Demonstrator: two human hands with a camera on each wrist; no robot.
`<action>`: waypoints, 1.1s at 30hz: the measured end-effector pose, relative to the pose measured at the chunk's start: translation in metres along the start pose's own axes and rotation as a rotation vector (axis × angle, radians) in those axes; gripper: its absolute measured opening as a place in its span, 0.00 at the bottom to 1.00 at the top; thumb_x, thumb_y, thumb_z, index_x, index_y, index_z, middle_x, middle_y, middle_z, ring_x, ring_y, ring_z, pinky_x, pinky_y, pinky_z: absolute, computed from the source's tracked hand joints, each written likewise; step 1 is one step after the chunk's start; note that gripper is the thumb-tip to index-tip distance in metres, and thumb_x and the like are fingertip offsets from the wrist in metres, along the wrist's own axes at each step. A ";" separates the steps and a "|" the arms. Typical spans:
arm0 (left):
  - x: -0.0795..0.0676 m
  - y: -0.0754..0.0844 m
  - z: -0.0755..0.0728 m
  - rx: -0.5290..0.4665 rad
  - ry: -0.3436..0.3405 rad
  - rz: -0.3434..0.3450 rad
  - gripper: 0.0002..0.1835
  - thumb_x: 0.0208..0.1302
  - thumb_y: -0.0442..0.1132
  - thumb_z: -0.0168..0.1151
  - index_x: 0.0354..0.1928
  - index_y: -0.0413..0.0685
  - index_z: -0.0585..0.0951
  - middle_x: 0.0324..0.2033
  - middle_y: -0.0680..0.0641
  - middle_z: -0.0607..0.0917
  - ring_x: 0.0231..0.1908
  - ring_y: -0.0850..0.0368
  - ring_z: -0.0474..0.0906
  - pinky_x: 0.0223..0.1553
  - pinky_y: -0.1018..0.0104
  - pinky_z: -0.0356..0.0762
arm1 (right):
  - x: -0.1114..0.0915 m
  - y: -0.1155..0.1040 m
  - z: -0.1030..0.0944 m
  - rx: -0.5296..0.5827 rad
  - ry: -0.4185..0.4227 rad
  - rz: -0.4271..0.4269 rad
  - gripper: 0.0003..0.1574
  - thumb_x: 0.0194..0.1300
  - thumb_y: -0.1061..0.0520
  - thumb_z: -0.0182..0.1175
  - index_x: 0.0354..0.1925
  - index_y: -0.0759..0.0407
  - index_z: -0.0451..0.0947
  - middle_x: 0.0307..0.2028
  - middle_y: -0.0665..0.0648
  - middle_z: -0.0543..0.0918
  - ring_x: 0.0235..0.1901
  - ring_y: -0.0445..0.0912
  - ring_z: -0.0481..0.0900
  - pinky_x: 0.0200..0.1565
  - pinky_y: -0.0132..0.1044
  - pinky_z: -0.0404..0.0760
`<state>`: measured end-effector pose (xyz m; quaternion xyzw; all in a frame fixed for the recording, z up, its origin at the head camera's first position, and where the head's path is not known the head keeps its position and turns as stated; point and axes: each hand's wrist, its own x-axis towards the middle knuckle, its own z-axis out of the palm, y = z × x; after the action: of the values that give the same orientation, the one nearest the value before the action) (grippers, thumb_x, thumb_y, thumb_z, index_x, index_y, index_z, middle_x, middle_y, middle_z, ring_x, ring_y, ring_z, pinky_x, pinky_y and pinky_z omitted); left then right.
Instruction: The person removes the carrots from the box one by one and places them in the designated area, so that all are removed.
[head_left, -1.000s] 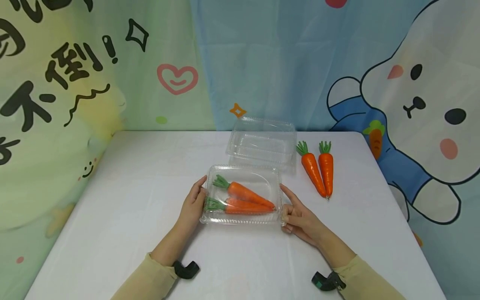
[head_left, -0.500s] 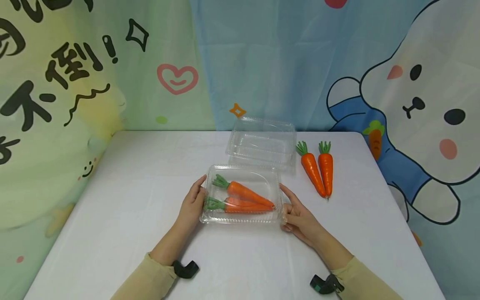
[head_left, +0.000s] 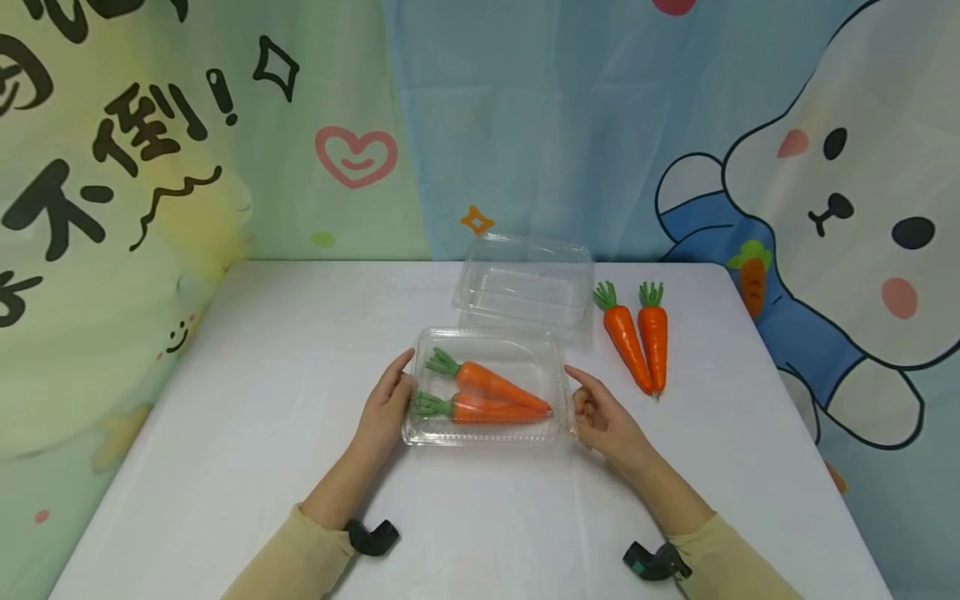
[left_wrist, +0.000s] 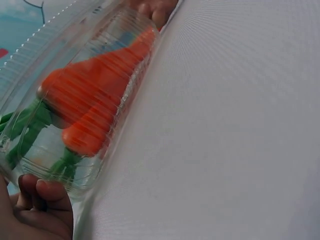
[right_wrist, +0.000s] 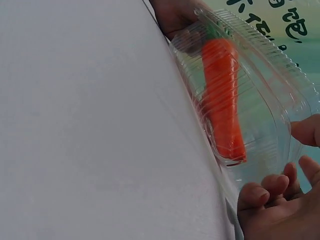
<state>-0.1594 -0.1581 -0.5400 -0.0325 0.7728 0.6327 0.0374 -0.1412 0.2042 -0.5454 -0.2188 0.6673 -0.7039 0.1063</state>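
Note:
A clear plastic clamshell box (head_left: pixel 487 431) lies on the white table with two orange carrots (head_left: pixel 495 387) with green tops inside. In the left wrist view the carrots (left_wrist: pixel 82 92) show through the ridged plastic. My left hand (head_left: pixel 387 408) grips the box's left end, index finger along its side, other fingers bent at the edge. At the right end, my right hand (head_left: pixel 609 425) touches the box's side with a stretched index finger. The right wrist view shows this hand's (right_wrist: pixel 285 195) other fingers loosely bent beside the lower rim, not wrapped round it.
Behind the box stands another clear plastic container (head_left: pixel 525 287), near the table's back edge. Two more carrots (head_left: pixel 628 346) lie side by side at the right, tips together. A printed cloth (head_left: pixel 525 125) hangs behind the white table (head_left: pixel 487 525).
My right hand's thumb and lower fingers have come away from the box's front right corner and shifted slightly up and right. The left hand keeps its place.

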 end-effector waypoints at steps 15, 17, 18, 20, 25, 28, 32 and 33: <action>-0.001 -0.001 -0.001 -0.031 -0.029 0.013 0.28 0.75 0.63 0.38 0.72 0.68 0.65 0.74 0.56 0.63 0.77 0.52 0.50 0.76 0.48 0.46 | 0.004 -0.009 -0.001 -0.144 0.052 -0.132 0.42 0.60 0.77 0.58 0.71 0.71 0.58 0.65 0.61 0.56 0.41 0.52 0.65 0.40 0.26 0.74; -0.001 -0.001 -0.001 -0.032 -0.034 0.015 0.29 0.75 0.64 0.36 0.72 0.68 0.65 0.74 0.57 0.63 0.77 0.53 0.50 0.76 0.49 0.46 | 0.006 -0.009 -0.002 -0.153 0.045 -0.141 0.41 0.60 0.77 0.57 0.70 0.72 0.58 0.70 0.57 0.54 0.43 0.50 0.66 0.39 0.26 0.75; -0.002 -0.001 -0.001 -0.030 -0.035 0.015 0.29 0.75 0.65 0.35 0.72 0.68 0.65 0.74 0.57 0.63 0.77 0.54 0.50 0.76 0.49 0.46 | 0.006 -0.010 -0.003 -0.159 0.038 -0.150 0.41 0.60 0.77 0.57 0.70 0.72 0.58 0.71 0.56 0.54 0.44 0.48 0.67 0.38 0.26 0.75; -0.001 -0.002 -0.002 -0.044 -0.045 0.016 0.30 0.75 0.66 0.34 0.72 0.67 0.65 0.74 0.56 0.63 0.77 0.54 0.50 0.76 0.49 0.45 | 0.007 -0.011 -0.005 -0.172 0.023 -0.167 0.40 0.60 0.77 0.56 0.70 0.73 0.59 0.72 0.56 0.56 0.45 0.46 0.69 0.37 0.27 0.76; 0.000 -0.002 -0.003 -0.076 -0.065 0.004 0.26 0.77 0.61 0.36 0.71 0.66 0.66 0.73 0.56 0.65 0.76 0.55 0.51 0.76 0.49 0.46 | 0.011 -0.014 -0.010 -0.189 -0.002 -0.206 0.36 0.63 0.76 0.54 0.69 0.72 0.61 0.66 0.62 0.64 0.42 0.43 0.71 0.39 0.26 0.77; 0.000 0.000 -0.003 -0.078 -0.064 -0.022 0.23 0.78 0.55 0.42 0.70 0.69 0.66 0.72 0.56 0.67 0.75 0.54 0.54 0.76 0.49 0.49 | 0.015 -0.016 -0.013 -0.138 -0.020 -0.212 0.37 0.63 0.77 0.53 0.70 0.72 0.58 0.64 0.60 0.66 0.40 0.43 0.71 0.39 0.26 0.77; 0.000 0.000 -0.002 -0.077 -0.048 -0.031 0.23 0.76 0.52 0.48 0.70 0.69 0.67 0.67 0.50 0.73 0.71 0.52 0.62 0.73 0.48 0.57 | 0.021 -0.020 -0.015 -0.098 -0.001 -0.168 0.36 0.64 0.76 0.52 0.69 0.71 0.57 0.51 0.52 0.74 0.32 0.42 0.69 0.30 0.28 0.73; 0.000 -0.001 -0.002 -0.068 -0.041 -0.031 0.23 0.75 0.53 0.49 0.70 0.68 0.68 0.67 0.50 0.73 0.70 0.53 0.63 0.73 0.49 0.58 | 0.022 -0.022 -0.014 -0.105 0.018 -0.147 0.35 0.65 0.75 0.52 0.68 0.69 0.58 0.47 0.51 0.74 0.30 0.41 0.69 0.28 0.29 0.72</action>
<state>-0.1596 -0.1600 -0.5403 -0.0329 0.7493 0.6585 0.0619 -0.1641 0.2093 -0.5205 -0.2661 0.6863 -0.6758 0.0369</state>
